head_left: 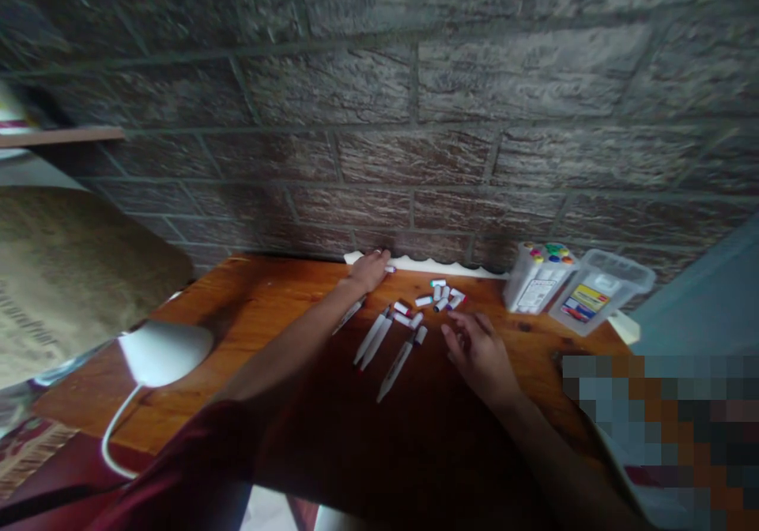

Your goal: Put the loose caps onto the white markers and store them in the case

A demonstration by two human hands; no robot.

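At the back edge of the wooden desk, my left hand (372, 270) has its fingers bent around a small white marker cap (390, 269); its fingertips are partly hidden. My right hand (479, 353) hovers over the desk with fingers loosely curled and apart, holding nothing I can see. Just beyond it lies a loose cluster of white marker caps (439, 305) with coloured ends. Two uncapped white markers (373, 340) lie side by side between my arms. Another marker (396, 370) rests nearer me, close to a cap (421, 334). One more marker (349, 314) is partly covered by my left forearm.
A clear box of capped markers (537, 282) stands at the back right beside an open clear plastic container (602, 290). A white wavy-edged strip (451, 267) runs along the brick wall (368, 144). On the left are a white lamp base (166, 353) and a brown shade (77, 270).
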